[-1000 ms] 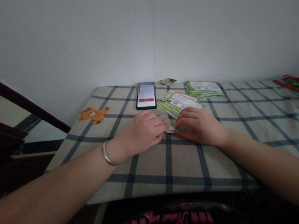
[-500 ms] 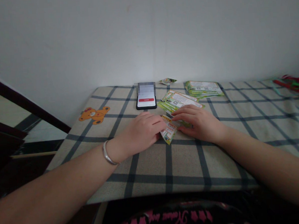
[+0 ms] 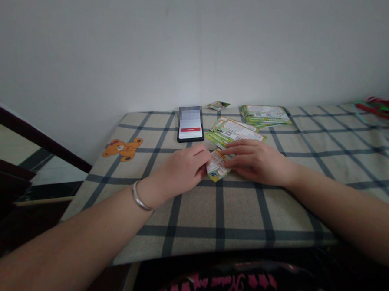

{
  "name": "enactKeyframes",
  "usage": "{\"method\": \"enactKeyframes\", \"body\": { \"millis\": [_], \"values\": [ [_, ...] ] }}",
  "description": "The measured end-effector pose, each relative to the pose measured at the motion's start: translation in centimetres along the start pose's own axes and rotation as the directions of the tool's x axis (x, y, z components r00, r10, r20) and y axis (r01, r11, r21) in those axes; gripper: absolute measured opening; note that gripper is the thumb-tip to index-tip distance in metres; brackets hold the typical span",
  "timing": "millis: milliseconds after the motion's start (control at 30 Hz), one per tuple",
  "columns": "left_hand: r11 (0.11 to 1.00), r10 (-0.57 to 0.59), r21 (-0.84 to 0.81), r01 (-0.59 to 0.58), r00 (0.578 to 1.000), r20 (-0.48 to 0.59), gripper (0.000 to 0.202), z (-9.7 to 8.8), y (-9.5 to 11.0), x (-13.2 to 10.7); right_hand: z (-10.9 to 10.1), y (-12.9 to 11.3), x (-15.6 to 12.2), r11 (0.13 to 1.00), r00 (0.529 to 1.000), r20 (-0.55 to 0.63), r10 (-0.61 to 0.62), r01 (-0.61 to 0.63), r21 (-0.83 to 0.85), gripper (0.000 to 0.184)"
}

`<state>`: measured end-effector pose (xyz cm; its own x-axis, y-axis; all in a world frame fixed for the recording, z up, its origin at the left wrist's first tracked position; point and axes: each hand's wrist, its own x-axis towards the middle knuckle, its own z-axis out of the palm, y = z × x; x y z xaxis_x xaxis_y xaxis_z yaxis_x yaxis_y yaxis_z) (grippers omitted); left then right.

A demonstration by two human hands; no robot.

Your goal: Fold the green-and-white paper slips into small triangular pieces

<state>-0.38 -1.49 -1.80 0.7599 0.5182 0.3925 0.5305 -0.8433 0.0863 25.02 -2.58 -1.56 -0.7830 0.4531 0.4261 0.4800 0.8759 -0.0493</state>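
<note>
We are looking at one small folded paper (image 3: 216,167) that is lying between our two hands, near the middle of the checked tablecloth (image 3: 198,217). From the left hand (image 3: 186,168) it is sitting just off the fingertips, to the right; from the right hand (image 3: 259,163) it is sitting to the left. Neither hand is nearer than the other, since both are touching it from opposite sides.

The visible part is stretching more toward and away from us than across, and a yellowish corner is pointing back at our body. Its side edges are disappearing under our fingers, so we are not seeing the full outline or the true long axis.

Our left fingers are bending in together at the left edge and appear to be pinching the paper, with the thumb hidden. Our right fingers are reaching out nearly straight, their tips resting over the right side; we cannot tell whether the thumb underneath is gripping too.

Just beyond the right hand, loose leaflets (image 3: 234,129) are lying overlapped, partly covered by its fingers. A stack of leaflets (image 3: 267,112) is resting farther back to the right, while the phone (image 3: 190,133) is lying beyond the left hand.
</note>
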Motion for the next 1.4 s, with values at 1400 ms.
{"method": "enactKeyframes", "body": {
  "millis": [1400],
  "values": [
    [0.997, 0.071, -0.026, -0.078, 0.975, -0.210, 0.022, -0.2, 0.7, -0.6, -0.4, -1.5, 0.1, 0.967, 0.934, -0.253, 0.254, -0.238, 0.093, 0.008]
  ]
}}
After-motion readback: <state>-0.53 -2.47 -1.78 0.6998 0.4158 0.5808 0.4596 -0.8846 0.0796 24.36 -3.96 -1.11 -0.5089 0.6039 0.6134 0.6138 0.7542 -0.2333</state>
